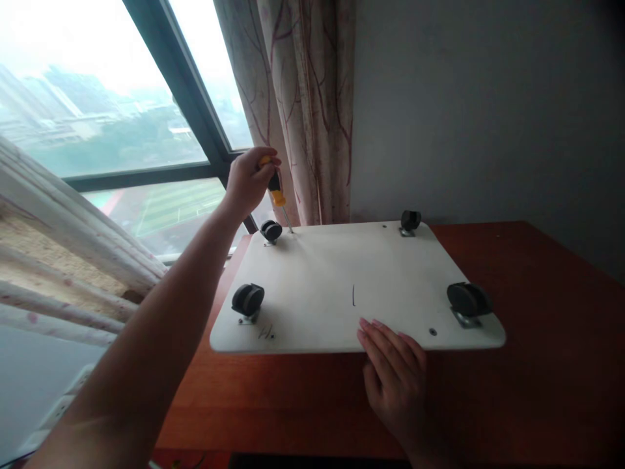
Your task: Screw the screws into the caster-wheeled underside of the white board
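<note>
A white board [322, 280] lies flat with a black caster wheel near each corner. My left hand [250, 179] is wrapped round the yellow and black handle of a screwdriver [277, 190]. The tip of its shaft meets the board at the far left, just right of the far-left caster [271, 230]. Resting with its fingers stretched out on the board's near edge is my right hand [393, 371], which holds nothing. Between it and the near-right caster [469, 299], a dark screw [433, 332] sits in the board. The near-left caster [248, 299] stands beside some pen marks.
Beneath the board is a reddish-brown wooden table [537, 286]. A window [146, 98] and patterned curtains [312, 111] are at the left and back, with a grey wall [478, 117] behind. White power sockets [63, 404] show at the lower left.
</note>
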{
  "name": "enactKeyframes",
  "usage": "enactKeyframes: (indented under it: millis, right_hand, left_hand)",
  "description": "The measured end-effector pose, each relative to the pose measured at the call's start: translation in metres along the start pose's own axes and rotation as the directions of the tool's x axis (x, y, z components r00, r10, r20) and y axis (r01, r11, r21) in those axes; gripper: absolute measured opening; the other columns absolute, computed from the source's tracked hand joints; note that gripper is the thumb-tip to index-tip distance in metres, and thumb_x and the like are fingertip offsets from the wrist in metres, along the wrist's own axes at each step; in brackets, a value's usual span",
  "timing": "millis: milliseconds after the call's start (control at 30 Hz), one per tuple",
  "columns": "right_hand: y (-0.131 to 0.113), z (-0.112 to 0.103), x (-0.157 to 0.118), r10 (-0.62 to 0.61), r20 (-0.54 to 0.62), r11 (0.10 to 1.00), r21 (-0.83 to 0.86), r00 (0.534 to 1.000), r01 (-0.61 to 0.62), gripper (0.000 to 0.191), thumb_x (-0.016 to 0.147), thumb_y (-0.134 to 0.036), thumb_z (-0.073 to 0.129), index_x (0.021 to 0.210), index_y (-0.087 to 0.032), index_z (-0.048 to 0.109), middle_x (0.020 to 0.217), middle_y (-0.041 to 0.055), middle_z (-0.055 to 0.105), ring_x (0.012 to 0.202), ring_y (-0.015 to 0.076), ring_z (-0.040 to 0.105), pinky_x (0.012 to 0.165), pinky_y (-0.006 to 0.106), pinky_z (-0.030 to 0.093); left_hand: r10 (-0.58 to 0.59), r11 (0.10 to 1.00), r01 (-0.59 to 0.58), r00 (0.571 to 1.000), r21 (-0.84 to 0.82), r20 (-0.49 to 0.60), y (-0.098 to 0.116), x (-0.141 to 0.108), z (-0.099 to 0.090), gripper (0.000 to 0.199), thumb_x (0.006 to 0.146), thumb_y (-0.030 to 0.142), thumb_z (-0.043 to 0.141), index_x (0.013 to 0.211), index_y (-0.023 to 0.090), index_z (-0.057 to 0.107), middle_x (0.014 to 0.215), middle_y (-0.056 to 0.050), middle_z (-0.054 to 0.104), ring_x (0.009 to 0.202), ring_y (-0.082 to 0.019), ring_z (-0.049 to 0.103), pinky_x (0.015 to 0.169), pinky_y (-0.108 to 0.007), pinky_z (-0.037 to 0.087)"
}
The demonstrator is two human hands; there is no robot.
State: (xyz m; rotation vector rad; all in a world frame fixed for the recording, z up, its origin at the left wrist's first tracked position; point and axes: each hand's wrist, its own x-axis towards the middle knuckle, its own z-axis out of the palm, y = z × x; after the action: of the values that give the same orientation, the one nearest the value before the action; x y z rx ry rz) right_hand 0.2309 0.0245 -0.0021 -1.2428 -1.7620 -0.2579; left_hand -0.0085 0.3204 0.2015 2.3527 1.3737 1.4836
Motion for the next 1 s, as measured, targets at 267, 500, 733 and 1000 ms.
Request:
enactKeyframes:
  millis: [267, 500, 733, 1000]
  right_hand:
    - [0.000, 0.000, 0.002, -0.003, -0.002, 1.000, 0.025, 1.000, 0.003, 0.039, 0.094, -0.008, 0.050, 0.127, -0.021, 0.064, 0.124, 0.0034, 0.073, 0.120, 0.0184, 0.064, 0.110, 0.040, 0.034]
    - [0.000, 0.000, 0.000, 0.000, 0.002, 1.000, 0.028, 1.000, 0.000, 0.041, 0.093, -0.009, 0.051, 0.129, -0.023, 0.063, 0.124, 0.0029, 0.073, 0.120, 0.0188, 0.064, 0.111, 0.039, 0.034]
    - [0.001, 0.000, 0.000, -0.006, -0.003, 1.000, 0.028, 1.000, 0.006, 0.042, 0.093, -0.009, 0.050, 0.131, -0.023, 0.062, 0.125, 0.0030, 0.073, 0.121, 0.0190, 0.064, 0.112, 0.040, 0.033]
    - [0.002, 0.000, -0.001, -0.011, 0.012, 1.000, -0.010, 1.000, 0.011, 0.045, 0.091, -0.009, 0.049, 0.132, -0.025, 0.062, 0.125, 0.0020, 0.073, 0.120, 0.0185, 0.064, 0.111, 0.039, 0.034]
  left_hand:
    - [-0.033, 0.969, 0.044, 0.998, 0.245, -0.049, 0.012, -0.004, -0.005, 0.036, 0.077, 0.033, 0.074, 0.112, 0.025, 0.072, 0.097, -0.007, 0.069, 0.081, -0.022, 0.065, 0.080, -0.038, 0.053]
    - [0.044, 0.987, -0.055, 0.996, 0.151, 0.077, 0.010, 0.000, -0.008, 0.033, 0.081, 0.024, 0.064, 0.113, 0.030, 0.071, 0.097, -0.003, 0.073, 0.090, -0.021, 0.068, 0.082, -0.034, 0.053]
    - [-0.114, 0.826, 0.018, 0.984, 0.564, 0.135, 0.041, 0.013, -0.019, 0.032, 0.080, 0.052, 0.072, 0.075, 0.021, 0.071, 0.071, -0.007, 0.061, 0.091, -0.033, 0.063, 0.083, -0.048, 0.044]
    - [-0.344, 0.700, -0.052, 0.849, 0.712, 0.400, 0.020, 0.058, -0.022, 0.045, 0.073, 0.052, 0.077, 0.049, 0.021, 0.056, 0.039, 0.001, 0.037, 0.079, -0.026, 0.063, 0.082, -0.042, 0.043]
